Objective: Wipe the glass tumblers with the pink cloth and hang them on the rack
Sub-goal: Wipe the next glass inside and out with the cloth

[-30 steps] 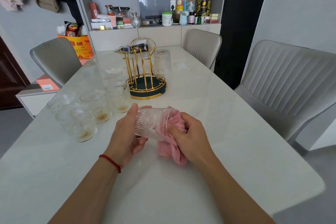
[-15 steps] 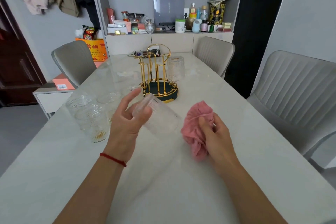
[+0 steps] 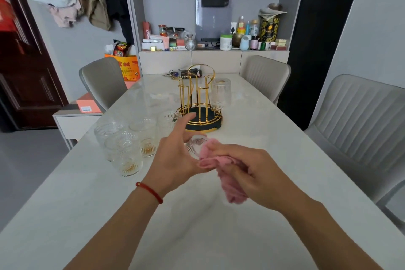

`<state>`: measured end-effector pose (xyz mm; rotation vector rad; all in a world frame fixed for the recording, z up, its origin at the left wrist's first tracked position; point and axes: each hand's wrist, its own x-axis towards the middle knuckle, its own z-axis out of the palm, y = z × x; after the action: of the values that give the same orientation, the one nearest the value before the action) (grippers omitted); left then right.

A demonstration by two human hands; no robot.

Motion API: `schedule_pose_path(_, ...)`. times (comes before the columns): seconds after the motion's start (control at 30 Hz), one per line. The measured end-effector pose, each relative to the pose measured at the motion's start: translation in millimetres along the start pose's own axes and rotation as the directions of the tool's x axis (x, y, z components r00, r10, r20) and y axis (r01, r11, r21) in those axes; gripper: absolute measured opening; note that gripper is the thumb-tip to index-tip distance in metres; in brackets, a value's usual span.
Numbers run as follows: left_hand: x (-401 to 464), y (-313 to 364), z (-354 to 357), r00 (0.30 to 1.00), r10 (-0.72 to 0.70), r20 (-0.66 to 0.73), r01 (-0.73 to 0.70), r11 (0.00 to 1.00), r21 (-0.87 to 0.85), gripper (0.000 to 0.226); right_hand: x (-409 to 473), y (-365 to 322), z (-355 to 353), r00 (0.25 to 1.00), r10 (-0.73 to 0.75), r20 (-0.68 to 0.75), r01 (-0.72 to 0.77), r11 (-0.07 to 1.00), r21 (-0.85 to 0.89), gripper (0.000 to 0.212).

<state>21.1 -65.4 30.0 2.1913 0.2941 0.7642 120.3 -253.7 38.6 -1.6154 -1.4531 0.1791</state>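
Head view, the only camera I have. My left hand cradles one glass tumbler above the counter. The fingers are curled behind the glass, the forefinger lifted off it and pointing up toward the rack. The tumbler lies tilted, its round end turned toward the camera, mostly hidden by both hands. I judge this grip is chosen so the right hand can get at the glass.

My right hand has its fingers bunched round the pink cloth, pressing the wad against the tumbler. The loose tail of the cloth hangs below the hand. Judged step: wiping this glass, hanging not yet started.

Four more tumblers stand upright in a cluster on the counter, left of my left hand. At least two show something amber at the bottom; whether it is residue or a reflection, I cannot tell. I take them as the unwiped queue, kept on the side of the holding hand.

The gold-wire rack on its dark round base stands just beyond the hands. One tumbler hangs inverted on its right side; the other pegs look free.

Writing: a dark packet behind the rack shows letters starting "PIN", the rest hidden. The orange bag beside the far chair bears red characters, too small to read. Shelf labels are illegible.
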Motion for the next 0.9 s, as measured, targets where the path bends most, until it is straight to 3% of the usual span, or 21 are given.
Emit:
schedule_pose_path(0.1, -2, 2, 4, 0.999, 0.036, 0.019, -0.036, 0.999, 0.017, 0.118, 10, 6, -2, 0.998, 0.017, -0.054, -0.019, 0.999, -0.032, 0.024)
schedule_pose_path(0.2, 6, 3, 4, 0.998, 0.018, 0.064, -0.021, 0.999, 0.037, 0.12, 22, -1, 10, 0.99, -0.129, -0.056, 0.114, 0.968, -0.223, 0.02)
schedule_pose_path(0.27, 11, 2, 1, 0.998, 0.007, 0.067, -0.01, 0.998, 0.055, 0.122, 17, 2, 8, 0.99, -0.139, -0.008, 0.136, 0.979, -0.155, 0.02)
schedule_pose_path(0.37, 14, 1, 1, 0.999, -0.012, 0.053, 0.01, 0.999, 0.042, 0.12, 4, 11, -8, 1.0, -0.021, 0.003, 0.02, 0.998, 0.054, 0.022)
schedule_pose_path(0.47, 24, 4, 4, 0.996, -0.08, 0.026, 0.081, 0.996, -0.024, 0.111, 8, 28, -24, 0.968, 0.138, -0.208, -0.119, 0.988, 0.1, 0.026)
schedule_pose_path(0.57, 51, 16, -2, 0.986, -0.16, -0.049, 0.15, 0.975, -0.163, 0.094, 28, 51, -32, 0.859, 0.318, -0.401, -0.224, 0.938, 0.264, 0.025)
schedule_pose_path(0.63, 80, 25, -7, 0.979, -0.185, -0.089, 0.154, 0.949, -0.277, 0.088, 46, 68, -36, 0.759, 0.498, -0.418, -0.246, 0.815, 0.525, 0.021)
schedule_pose_path(0.73, 128, 38, -17, 0.957, -0.237, -0.165, 0.156, 0.906, -0.394, 0.095, 67, 86, -44, 0.644, 0.734, -0.215, -0.193, 0.429, 0.882, 0.029)
schedule_pose_path(0.8, 165, 46, -24, 0.94, -0.274, -0.205, 0.167, 0.89, -0.423, 0.091, 75, 93, -51, 0.629, 0.775, -0.065, -0.202, 0.244, 0.949, 0.04)
schedule_pose_path(0.9, 222, 57, -36, 0.92, -0.296, -0.255, 0.165, 0.886, -0.433, 0.077, 84, 103, -53, 0.638, 0.77, -0.001, -0.209, 0.174, 0.962, 0.052)
